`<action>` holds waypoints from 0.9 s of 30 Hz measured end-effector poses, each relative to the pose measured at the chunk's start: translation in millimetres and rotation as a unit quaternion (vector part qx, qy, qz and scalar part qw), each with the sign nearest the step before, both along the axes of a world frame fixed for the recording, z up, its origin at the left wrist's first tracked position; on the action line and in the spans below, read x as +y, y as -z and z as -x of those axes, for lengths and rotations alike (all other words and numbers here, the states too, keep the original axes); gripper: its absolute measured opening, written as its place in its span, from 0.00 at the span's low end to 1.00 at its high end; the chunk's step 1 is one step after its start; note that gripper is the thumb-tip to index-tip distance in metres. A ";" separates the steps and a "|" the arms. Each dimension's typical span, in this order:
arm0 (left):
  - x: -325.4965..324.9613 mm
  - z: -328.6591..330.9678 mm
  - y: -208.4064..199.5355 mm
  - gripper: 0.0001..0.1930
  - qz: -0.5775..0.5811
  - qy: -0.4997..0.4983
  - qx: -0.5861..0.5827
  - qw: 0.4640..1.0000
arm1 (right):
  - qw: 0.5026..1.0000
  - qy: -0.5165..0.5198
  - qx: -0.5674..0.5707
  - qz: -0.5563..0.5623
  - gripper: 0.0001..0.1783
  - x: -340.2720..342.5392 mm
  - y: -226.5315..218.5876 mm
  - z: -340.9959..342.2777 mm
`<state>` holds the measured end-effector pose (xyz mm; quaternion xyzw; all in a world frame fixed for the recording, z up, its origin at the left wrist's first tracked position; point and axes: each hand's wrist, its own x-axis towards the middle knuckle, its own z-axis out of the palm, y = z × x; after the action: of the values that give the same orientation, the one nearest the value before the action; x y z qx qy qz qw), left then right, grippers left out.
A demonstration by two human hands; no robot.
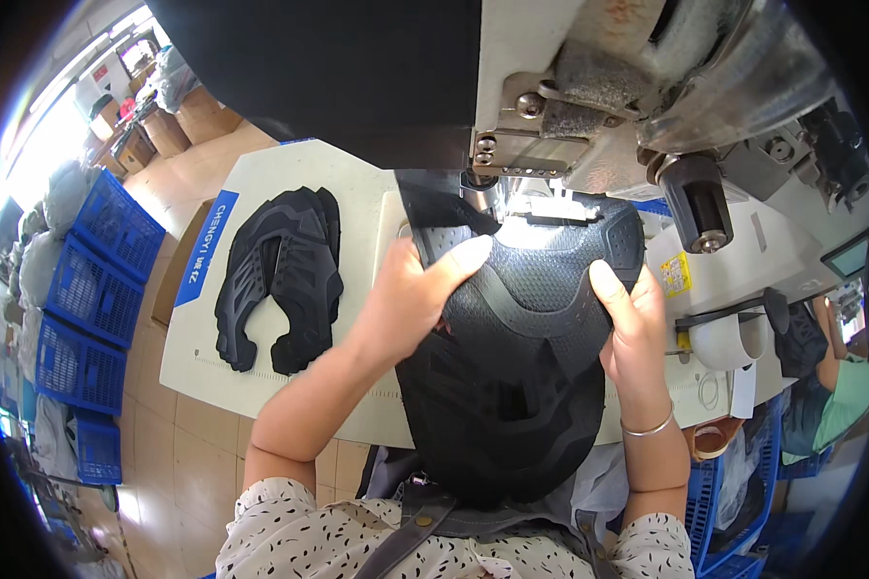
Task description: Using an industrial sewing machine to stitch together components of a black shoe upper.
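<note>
A black shoe upper (517, 338) with a scaly textured part lies under the lit needle area (541, 206) of a sewing machine (599, 87). My left hand (410, 294) grips its left edge, thumb stretched over the top. On the opposite edge my right hand (630, 318) pinches the upper, thumb on top and fingers beneath. The lower part of the upper hangs over the table's near edge toward my lap. Both hands' fingers are mostly hidden under the material. A metal bangle (649, 425) circles my right wrist.
A stack of black shoe uppers (282, 275) rests on the white table (203, 343), left of my hands. Blue crates (87, 309) stand along the left floor. A dark machine knob (700, 207) juts down at the right. A person in green (840, 410) sits at far right.
</note>
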<state>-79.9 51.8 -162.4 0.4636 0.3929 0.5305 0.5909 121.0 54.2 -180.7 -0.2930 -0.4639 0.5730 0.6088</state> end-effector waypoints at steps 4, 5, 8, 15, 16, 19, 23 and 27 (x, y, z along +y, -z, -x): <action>12.5 5.4 -2.9 0.08 0.014 0.015 -0.047 0.999 | 1.000 -0.010 0.024 0.006 0.09 -1.0 2.0 4.9; 12.6 5.6 -2.4 0.09 0.001 0.007 -0.037 0.999 | 1.000 -0.011 0.024 0.006 0.09 -1.4 2.7 5.4; 6.6 4.0 0.5 0.09 -0.002 -0.006 -0.026 1.000 | 0.999 -0.009 0.027 0.016 0.08 -4.1 3.9 5.8; -18.4 -2.0 6.4 0.11 0.020 -0.030 -0.051 0.998 | 0.995 -0.075 -0.018 0.065 0.08 -13.4 0.1 0.3; -21.6 -2.3 7.1 0.11 0.020 -0.030 -0.051 0.998 | 0.994 -0.082 -0.030 0.071 0.08 -15.3 -0.5 0.1; -31.4 -5.7 11.9 0.13 0.043 -0.054 -0.001 0.998 | 0.992 -0.095 -0.030 0.081 0.08 -21.6 -1.9 2.1; -48.7 -11.9 21.9 0.12 0.037 -0.072 -0.033 0.996 | 0.989 -0.107 -0.031 0.098 0.08 -29.2 -4.8 6.3; -56.1 -18.5 25.9 0.10 0.001 -0.028 0.009 1.000 | 0.980 -0.149 -0.078 0.104 0.09 -35.3 -7.5 12.4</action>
<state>-61.4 -4.2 -188.3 0.4565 0.4116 0.5426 0.5726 108.7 18.9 -173.2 -0.3261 -0.4864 0.6774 0.4451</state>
